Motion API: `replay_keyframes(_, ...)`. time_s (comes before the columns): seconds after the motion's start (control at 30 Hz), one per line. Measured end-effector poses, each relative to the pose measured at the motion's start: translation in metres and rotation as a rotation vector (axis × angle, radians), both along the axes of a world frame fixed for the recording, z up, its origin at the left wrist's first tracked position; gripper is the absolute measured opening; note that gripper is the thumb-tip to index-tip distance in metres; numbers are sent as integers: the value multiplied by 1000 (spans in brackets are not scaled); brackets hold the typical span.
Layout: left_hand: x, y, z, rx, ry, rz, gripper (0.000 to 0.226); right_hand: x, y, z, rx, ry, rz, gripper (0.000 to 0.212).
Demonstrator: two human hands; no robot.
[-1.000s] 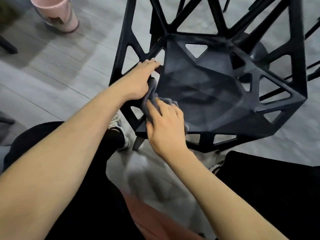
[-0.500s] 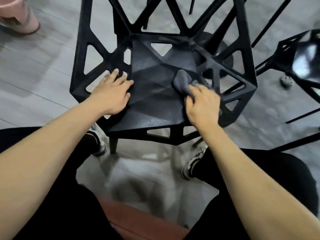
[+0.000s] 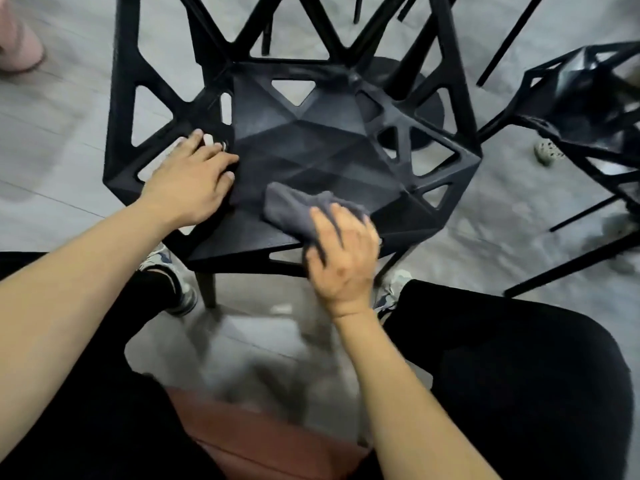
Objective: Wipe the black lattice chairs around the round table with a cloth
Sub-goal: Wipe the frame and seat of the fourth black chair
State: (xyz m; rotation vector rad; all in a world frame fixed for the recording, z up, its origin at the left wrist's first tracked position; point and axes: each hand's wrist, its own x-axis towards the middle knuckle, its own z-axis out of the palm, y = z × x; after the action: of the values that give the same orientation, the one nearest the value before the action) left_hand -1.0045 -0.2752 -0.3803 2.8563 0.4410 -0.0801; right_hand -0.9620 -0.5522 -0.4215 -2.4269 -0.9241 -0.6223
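Note:
A black lattice chair (image 3: 311,140) stands right in front of me, its faceted seat facing up. My left hand (image 3: 194,185) lies flat on the seat's left edge, fingers spread, holding nothing. My right hand (image 3: 343,254) presses a crumpled grey cloth (image 3: 294,209) onto the front right part of the seat. The cloth sticks out to the upper left of my fingers.
A second black lattice chair (image 3: 588,109) stands at the right. The round table's black base (image 3: 429,109) shows behind the first chair. A pink bin (image 3: 17,39) sits at the far left. My knees and shoes flank the chair's front; a reddish-brown seat (image 3: 270,441) is below me.
My right hand has dragged the cloth from the seat's left edge to the right side, then back toward the front. My left hand let go of the cloth and now rests flat on the left edge.

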Motion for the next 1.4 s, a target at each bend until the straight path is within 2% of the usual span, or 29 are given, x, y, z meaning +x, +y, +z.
replay_keyframes(0.1, -1, -3, 0, 37, 21, 15, 50, 57, -52, -3, 70, 61, -318, 42)
replay_keyframes(0.23, 6, -15, -1, 92, 52, 63, 51, 65, -54, -1, 83, 128, -481, 40)
replay_keyframes(0.3, 9, -26, -3, 113, 40, 104, 51, 41, -33, -2, 66, 101, -394, 41)
replay_keyframes(0.37, 13, -42, -3, 115, -13, 126, 46, 17, -14, 0, 25, 88, -203, 42)
replay_keyframes(0.47, 24, -64, -3, 61, -78, 59, 36, 0, 2, 9, -28, 82, -18, 44)
replay_keyframes(0.53, 29, -73, -8, -47, -89, 31, 41, 12, -5, 14, -89, 41, 115, 45)
replay_keyframes(0.6, 29, -77, -15, -76, -100, 23, 52, 41, -23, 14, -137, 16, 185, 44)
replay_keyframes(0.7, 22, -74, -22, -63, -98, 15, 58, 98, -40, 22, -148, 125, 21, 42)
replay_keyframes(0.8, 21, -69, -23, -64, -93, 5, 60, 123, -33, 28, -285, 167, -67, 47)
replay_keyframes(1.0, 27, -67, -15, -30, -59, 43, 61, 119, -22, 19, -304, 136, -82, 45)
replay_keyframes(1.1, 35, -77, -13, 2, -51, 126, 60, 151, 6, 21, -353, 107, -49, 42)
replay_keyframes(1.4, 37, -81, -26, 97, 9, 89, 60, 260, 115, 8, -549, 0, -7, 52)
